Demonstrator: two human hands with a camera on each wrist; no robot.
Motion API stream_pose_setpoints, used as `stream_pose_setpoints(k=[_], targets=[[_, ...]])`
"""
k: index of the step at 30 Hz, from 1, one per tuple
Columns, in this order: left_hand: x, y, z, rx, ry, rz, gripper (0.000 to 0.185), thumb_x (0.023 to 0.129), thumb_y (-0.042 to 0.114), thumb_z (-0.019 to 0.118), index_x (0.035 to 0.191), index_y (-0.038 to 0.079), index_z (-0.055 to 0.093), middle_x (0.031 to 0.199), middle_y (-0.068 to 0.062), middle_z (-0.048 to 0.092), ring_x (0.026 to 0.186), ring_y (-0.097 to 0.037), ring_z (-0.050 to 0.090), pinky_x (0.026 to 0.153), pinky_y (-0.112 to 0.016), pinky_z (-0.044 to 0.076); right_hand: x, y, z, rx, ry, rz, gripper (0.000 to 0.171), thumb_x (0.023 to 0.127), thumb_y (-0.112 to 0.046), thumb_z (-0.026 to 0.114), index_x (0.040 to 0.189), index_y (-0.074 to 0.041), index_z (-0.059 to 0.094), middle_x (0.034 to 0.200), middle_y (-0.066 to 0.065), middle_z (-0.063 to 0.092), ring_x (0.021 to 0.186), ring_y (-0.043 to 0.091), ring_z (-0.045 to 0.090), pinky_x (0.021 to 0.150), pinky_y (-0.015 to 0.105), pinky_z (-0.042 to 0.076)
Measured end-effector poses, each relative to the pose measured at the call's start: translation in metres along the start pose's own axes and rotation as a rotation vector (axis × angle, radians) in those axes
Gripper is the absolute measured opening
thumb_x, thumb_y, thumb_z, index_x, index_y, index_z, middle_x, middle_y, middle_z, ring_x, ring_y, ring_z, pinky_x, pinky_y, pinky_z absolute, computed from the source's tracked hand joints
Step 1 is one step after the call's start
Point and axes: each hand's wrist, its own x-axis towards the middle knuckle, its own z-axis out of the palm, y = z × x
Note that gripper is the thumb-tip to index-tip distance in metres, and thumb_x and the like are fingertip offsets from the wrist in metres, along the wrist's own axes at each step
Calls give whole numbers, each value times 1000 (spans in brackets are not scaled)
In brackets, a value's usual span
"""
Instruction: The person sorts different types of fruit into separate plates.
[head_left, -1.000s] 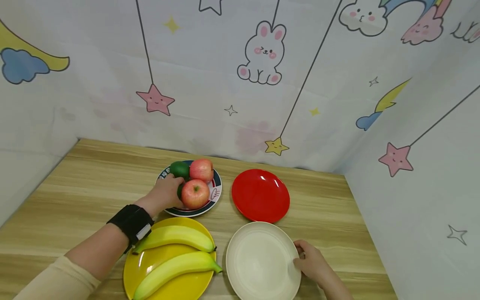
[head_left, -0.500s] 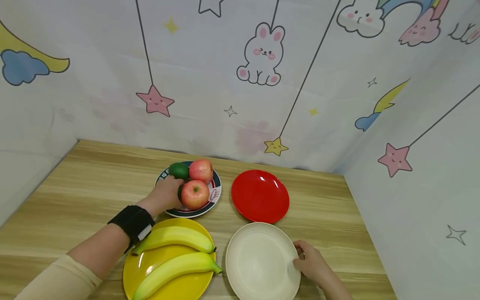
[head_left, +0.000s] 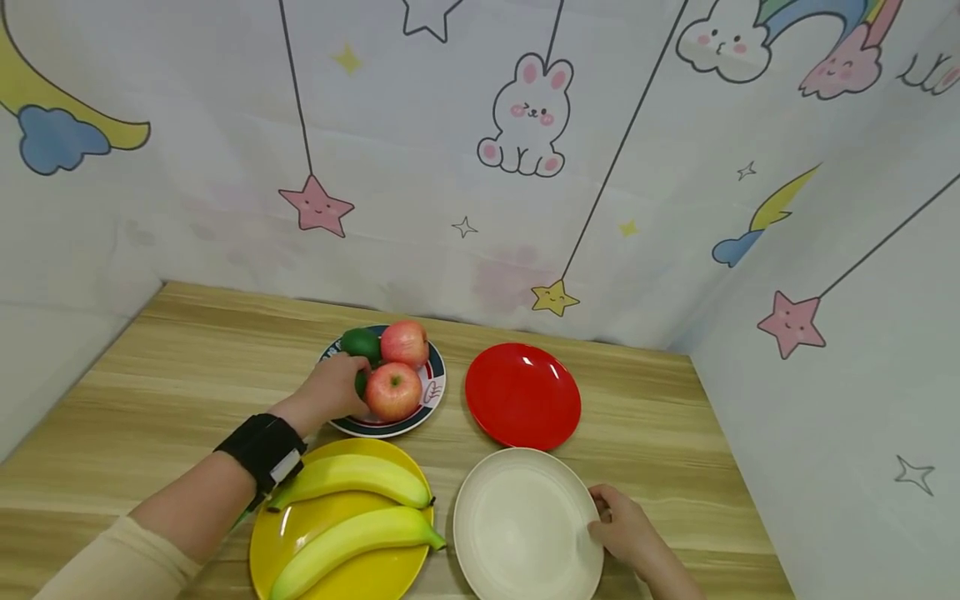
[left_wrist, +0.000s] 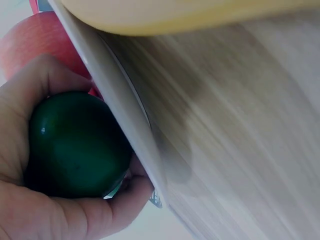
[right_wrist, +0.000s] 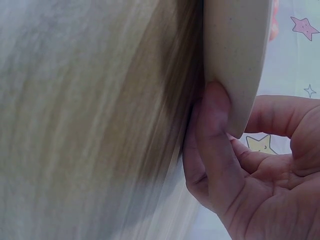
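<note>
My left hand [head_left: 333, 390] reaches over the patterned plate [head_left: 433, 392]. Its thumb and fingers curl round a smooth dark green fruit [left_wrist: 77, 145], which sits low by the plate's rim and is mostly hidden in the head view. Beside it on the same plate lie a red apple [head_left: 393, 392], a second apple [head_left: 405, 343] behind, and another green fruit [head_left: 361, 344]. At the right, my right hand [head_left: 626, 529] pinches the rim of a cream plate [head_left: 525, 529], thumb on the upper side and fingers against the outer wall [right_wrist: 235, 55].
Two bananas [head_left: 360, 542] lie on a yellow plate [head_left: 281, 546] under the left forearm. A red plate [head_left: 522, 396] stands behind the cream one. Printed cloth walls [head_left: 420, 275] border the wooden table [head_left: 217, 333] at the back and sides.
The head view has shifted slightly. Both hands keep their places, the left round the green fruit and the right on the cream plate's rim.
</note>
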Motion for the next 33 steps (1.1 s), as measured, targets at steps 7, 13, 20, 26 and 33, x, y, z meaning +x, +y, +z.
stream_pose_setpoints(k=[7, 13, 20, 26, 33], targets=[[-4, 0, -2, -11, 4, 7, 49, 72, 12, 96, 106, -4, 65, 101, -18, 59, 94, -36, 54, 89, -52, 55, 0, 2, 0, 0, -8, -13, 36, 78, 13, 61, 115, 15, 62, 93, 8, 61, 76, 21, 61, 60, 26, 51], [-10, 2, -7, 14, -15, 11, 48, 72, 13, 96, 105, -2, 65, 102, -19, 59, 93, -36, 55, 92, -54, 55, 0, 2, 0, -13, 4, -22, 35, 80, 14, 62, 114, 15, 62, 94, 8, 62, 77, 20, 61, 62, 26, 51], [-13, 0, -7, -3, 17, 10, 48, 72, 11, 95, 107, -2, 65, 106, -20, 59, 95, -36, 55, 89, -52, 56, -1, 3, 0, -25, 0, -33, 34, 81, 15, 64, 115, 16, 61, 95, 8, 62, 77, 21, 62, 63, 27, 52], [-21, 3, -13, -6, 55, 41, 46, 72, 8, 94, 105, -2, 65, 105, -20, 59, 91, -35, 56, 84, -49, 57, -1, 4, 1, -18, 2, -38, 36, 81, 15, 64, 117, 16, 61, 95, 9, 63, 76, 20, 62, 63, 26, 53], [-27, 11, -18, -16, 82, 78, 44, 70, 6, 93, 103, 0, 64, 104, -18, 58, 89, -34, 56, 80, -47, 56, 1, 5, 0, -23, 8, -40, 37, 80, 15, 64, 117, 15, 62, 95, 8, 63, 76, 19, 61, 64, 26, 52]])
